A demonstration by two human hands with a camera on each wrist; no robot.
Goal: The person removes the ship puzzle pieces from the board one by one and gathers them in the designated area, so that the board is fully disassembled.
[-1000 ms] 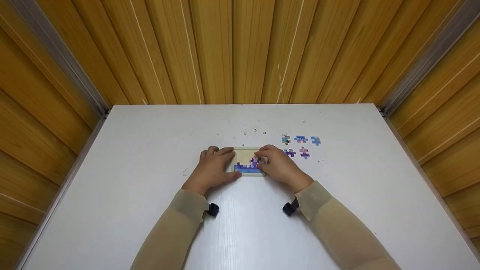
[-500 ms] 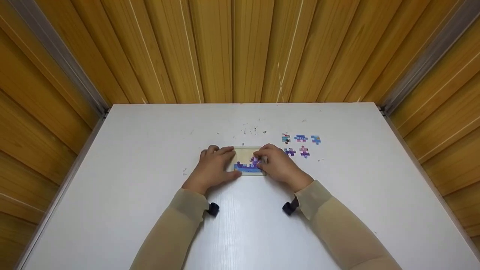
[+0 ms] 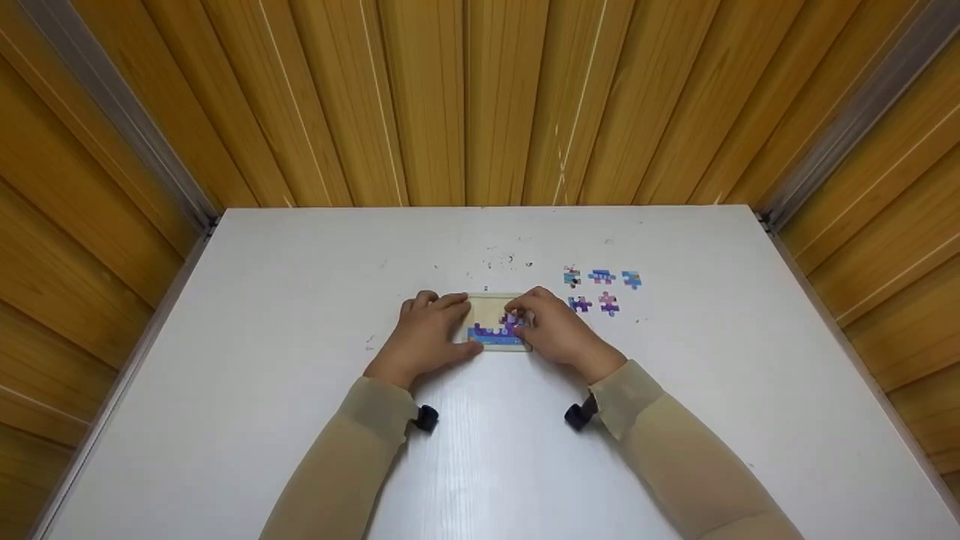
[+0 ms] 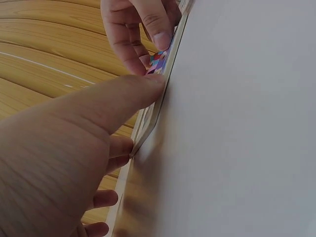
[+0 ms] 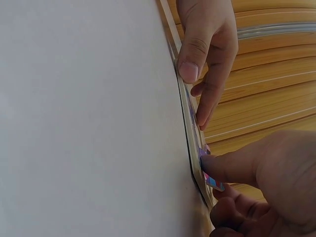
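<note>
A small pale puzzle tray (image 3: 487,306) lies on the white table, with joined blue and purple pieces (image 3: 491,339) along its near side. My left hand (image 3: 427,334) holds the tray's left side, thumb on the near rim and fingers at the left and far edges. Over the tray's right part, my right hand (image 3: 559,330) pinches a jigsaw piece (image 5: 214,182) between thumb and fingers. That piece is purple with blue and red parts and stands tilted above the rim in the right wrist view. The fingers hide part of it in the head view.
Several loose jigsaw pieces (image 3: 601,277) lie in two rows right of the tray, beyond the right hand. Small dark specks (image 3: 510,259) are scattered on the table (image 3: 300,285) behind the tray. Wood-panelled walls (image 3: 465,105) enclose the table's back and sides.
The right fingertips have shifted slightly left over the tray, and the pinched piece has tilted a little with them. The left hand and the tray stay where they were.
</note>
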